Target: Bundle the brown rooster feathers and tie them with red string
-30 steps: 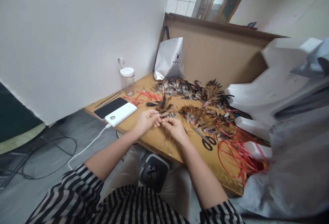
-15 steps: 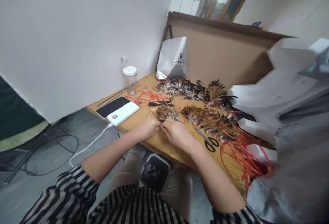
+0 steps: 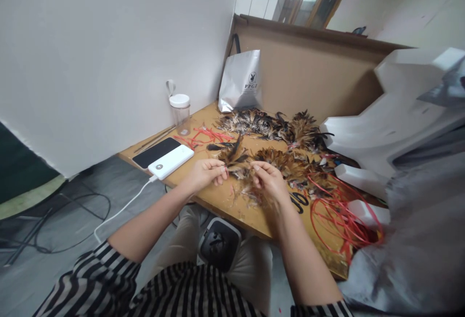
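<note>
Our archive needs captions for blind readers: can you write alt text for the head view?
Two bare hands meet over a wooden table: the left hand pinches a small feather bundle, the right hand close beside it. Feather piles, red cords, a power bank and a phone lie around.

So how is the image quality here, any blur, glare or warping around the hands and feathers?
Head view: soft even light, no glare; wide-angle warping bends the white wall and table edge; left hand and right hand fairly sharp, the feather bunch between them slightly smeared; grey cloth at right looks soft.
</note>
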`<state>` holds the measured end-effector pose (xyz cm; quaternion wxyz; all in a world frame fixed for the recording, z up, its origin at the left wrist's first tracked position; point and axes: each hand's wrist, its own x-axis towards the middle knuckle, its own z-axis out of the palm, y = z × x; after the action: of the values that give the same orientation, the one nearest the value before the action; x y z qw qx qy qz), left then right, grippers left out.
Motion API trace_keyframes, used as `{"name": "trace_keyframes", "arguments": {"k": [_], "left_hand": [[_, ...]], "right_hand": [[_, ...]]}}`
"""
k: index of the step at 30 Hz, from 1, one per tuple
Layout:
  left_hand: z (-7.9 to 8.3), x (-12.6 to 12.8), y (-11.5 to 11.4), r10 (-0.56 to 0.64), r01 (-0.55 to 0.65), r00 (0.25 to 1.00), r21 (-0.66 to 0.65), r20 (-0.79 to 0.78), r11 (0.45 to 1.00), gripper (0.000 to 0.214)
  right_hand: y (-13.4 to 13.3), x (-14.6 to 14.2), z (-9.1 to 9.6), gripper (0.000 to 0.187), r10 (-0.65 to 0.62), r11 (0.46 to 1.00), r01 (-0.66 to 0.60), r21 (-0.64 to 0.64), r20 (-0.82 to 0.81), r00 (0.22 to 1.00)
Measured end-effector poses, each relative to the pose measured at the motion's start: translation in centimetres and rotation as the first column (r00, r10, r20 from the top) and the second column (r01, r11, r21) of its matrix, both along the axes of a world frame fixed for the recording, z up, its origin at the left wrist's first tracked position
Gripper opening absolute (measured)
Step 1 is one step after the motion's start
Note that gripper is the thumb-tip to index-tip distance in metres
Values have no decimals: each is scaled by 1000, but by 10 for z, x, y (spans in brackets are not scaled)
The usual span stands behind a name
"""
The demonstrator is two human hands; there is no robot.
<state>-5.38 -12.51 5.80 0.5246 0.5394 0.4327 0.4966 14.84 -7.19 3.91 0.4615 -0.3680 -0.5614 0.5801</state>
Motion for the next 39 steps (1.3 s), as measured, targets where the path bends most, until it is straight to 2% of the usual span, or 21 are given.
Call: {"name": "trace_keyframes", "arguments": {"k": [4, 8, 10, 12, 14, 17, 20, 22, 24, 25, 27, 28, 30, 31, 33, 35, 37, 39], "left_hand": [[-1, 4, 3, 90, -90, 995, 11, -32, 996, 25], [-7, 11, 6, 106, -107, 994, 37, 5, 994, 25], [-12, 12, 9, 122, -123, 992, 47, 28, 991, 26], [-15, 12, 10, 147, -149, 988, 47, 48, 988, 27], [-19, 12, 11, 164, -167, 984, 43, 62, 985, 28], [-28, 12, 12, 186, -187, 982, 51, 32, 981, 24], [-37, 12, 9, 237, -214, 959, 155, -154, 964, 15], [-39, 12, 5, 242, -165, 918, 252, -315, 954, 11], [-35, 10, -1, 153, -53, 904, 248, -400, 967, 10], [-31, 8, -5, 57, 21, 916, 191, -396, 981, 12], [-21, 6, -11, -167, 183, 952, 40, -257, 982, 14], [-17, 6, -13, -228, 228, 961, -15, -158, 973, 17], [-10, 6, -15, -203, 207, 976, -61, 74, 976, 20], [-9, 7, -14, -159, 178, 968, -84, 197, 980, 21], [-12, 10, -10, -63, 127, 913, -133, 404, 983, 22], [-21, 14, -5, 21, 81, 859, -174, 512, 981, 21], [-32, 16, 0, 91, 23, 859, -216, 503, 976, 21], [-41, 18, 3, 130, -57, 919, -201, 373, 978, 22]], "right_hand": [[-15, -8, 3, 34, 38, 996, -40, -82, -28, 999], [-26, -27, -2, 35, 196, 977, -190, -96, 55, 979], [-28, -35, -6, 29, 178, 984, -173, -43, 147, 973], [-29, -38, -9, 25, 70, 989, -101, 108, 261, 963], [-31, -38, -10, 23, -54, 944, -75, 320, 377, 924], [-39, -38, -8, 22, -159, 824, -194, 532, 548, 821], [-48, -39, -1, 25, -240, 738, -341, 583, 698, 675], [-48, -37, 7, 25, -296, 687, -424, 591, 760, 579], [-40, -31, 18, 23, -305, 647, -486, 588, 783, 542], [-35, -26, 23, 22, -275, 645, -497, 580, 784, 557], [-22, -17, 31, 23, -162, 678, -476, 560, 745, 647], [-17, -14, 32, 23, -76, 712, -460, 530, 709, 701], [-12, -12, 30, 22, 82, 773, -432, 464, 603, 794], [-12, -14, 26, 21, 117, 788, -419, 450, 560, 820], [-18, -21, 16, 20, 37, 804, -316, 503, 489, 872], [-27, -29, 7, 21, -72, 776, -267, 572, 501, 863], [-37, -34, 2, 22, -206, 712, -270, 648, 560, 802], [-44, -35, 4, 23, -331, 636, -341, 692, 644, 690]]}}
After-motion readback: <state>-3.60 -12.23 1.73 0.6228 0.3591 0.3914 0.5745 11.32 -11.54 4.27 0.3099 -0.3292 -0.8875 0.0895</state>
